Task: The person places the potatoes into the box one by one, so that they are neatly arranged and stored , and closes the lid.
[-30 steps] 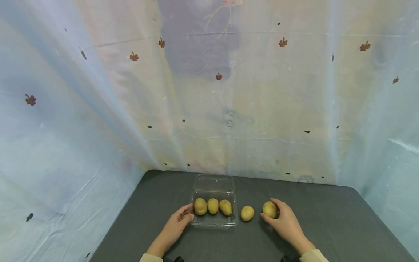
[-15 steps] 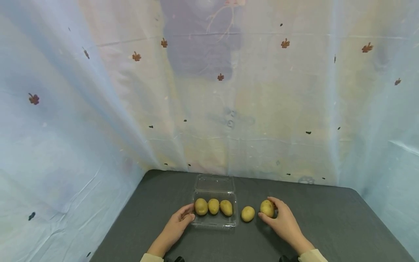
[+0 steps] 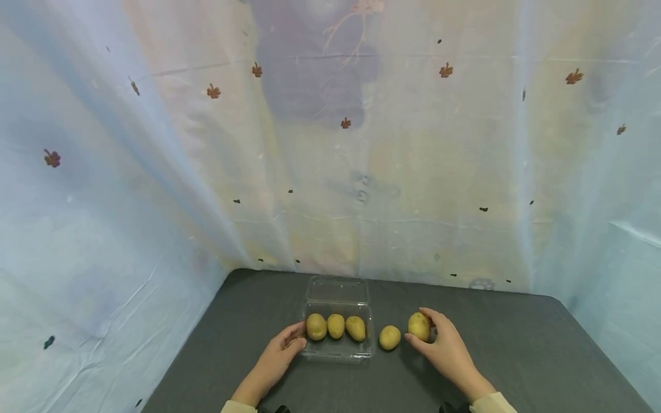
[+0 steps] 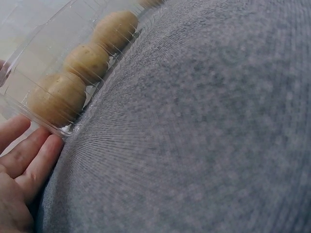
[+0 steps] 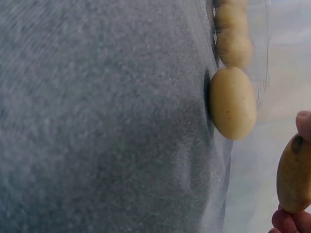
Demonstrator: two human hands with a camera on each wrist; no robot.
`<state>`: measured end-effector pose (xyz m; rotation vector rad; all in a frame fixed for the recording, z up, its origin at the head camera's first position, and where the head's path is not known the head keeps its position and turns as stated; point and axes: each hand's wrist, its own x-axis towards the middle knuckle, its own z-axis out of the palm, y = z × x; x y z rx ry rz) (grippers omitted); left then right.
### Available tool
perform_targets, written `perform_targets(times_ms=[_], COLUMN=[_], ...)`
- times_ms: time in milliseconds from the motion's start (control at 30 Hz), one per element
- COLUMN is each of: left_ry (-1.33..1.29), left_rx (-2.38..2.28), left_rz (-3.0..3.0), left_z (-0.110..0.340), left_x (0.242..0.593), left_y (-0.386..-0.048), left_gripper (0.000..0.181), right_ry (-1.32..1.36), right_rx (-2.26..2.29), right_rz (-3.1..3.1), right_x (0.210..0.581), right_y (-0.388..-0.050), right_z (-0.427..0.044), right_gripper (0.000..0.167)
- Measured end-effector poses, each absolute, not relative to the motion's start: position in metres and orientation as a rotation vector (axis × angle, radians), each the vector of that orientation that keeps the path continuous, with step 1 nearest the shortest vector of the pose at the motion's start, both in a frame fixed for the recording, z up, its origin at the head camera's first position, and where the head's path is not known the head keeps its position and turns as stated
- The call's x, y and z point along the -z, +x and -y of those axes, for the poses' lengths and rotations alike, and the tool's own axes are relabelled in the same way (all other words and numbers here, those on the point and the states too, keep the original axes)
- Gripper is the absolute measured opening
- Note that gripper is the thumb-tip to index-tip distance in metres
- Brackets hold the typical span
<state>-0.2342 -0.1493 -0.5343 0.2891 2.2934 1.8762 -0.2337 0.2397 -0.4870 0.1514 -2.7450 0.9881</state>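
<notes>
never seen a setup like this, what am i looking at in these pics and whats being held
There is no robot here, just a person working with two bare hands. The wide picture comes from a camera worn on the head, looking forward and down; each close-up comes from a camera on one wrist. On the dark table sits an open clear plastic container with three potatoes in a row inside. One loose potato lies to its right. The left hand touches the container's left side, and the right hand holds another potato above the table.
</notes>
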Motion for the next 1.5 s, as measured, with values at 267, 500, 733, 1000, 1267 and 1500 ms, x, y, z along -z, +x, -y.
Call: perform_targets(times_ms=[267,500,733,1000,1267,1500], left_ry=[0.289,0.289,0.304,0.315,0.299,0.293], left_rx=[-1.878,-1.876,-1.883,-1.879,-1.88,-1.874], left_rz=[-2.29,-2.287,-2.277,-2.281,-2.295,-2.307], left_z=[0.15,0.149,0.149,0.15,0.149,0.148], left_x=[0.535,0.535,0.534,0.536,0.536,0.536], left_y=[-0.234,-0.234,-0.234,-0.235,-0.235,-0.234], left_gripper=[0.06,0.06,0.058,0.058,0.058,0.058], right_ry=[0.173,0.205,0.26,0.316,0.365,0.381], right_rx=[-1.016,-1.072,-1.109,-1.16,-1.178,-1.22], right_rz=[2.726,2.716,2.696,2.663,2.645,2.662], right_x=[0.481,0.474,0.465,0.457,0.457,0.459], right_y=[-0.234,-0.236,-0.24,-0.246,-0.252,-0.254], right_z=[-0.232,-0.221,-0.206,-0.19,-0.175,-0.16], right_gripper=[0.076,0.072,0.074,0.078,0.07,0.068])
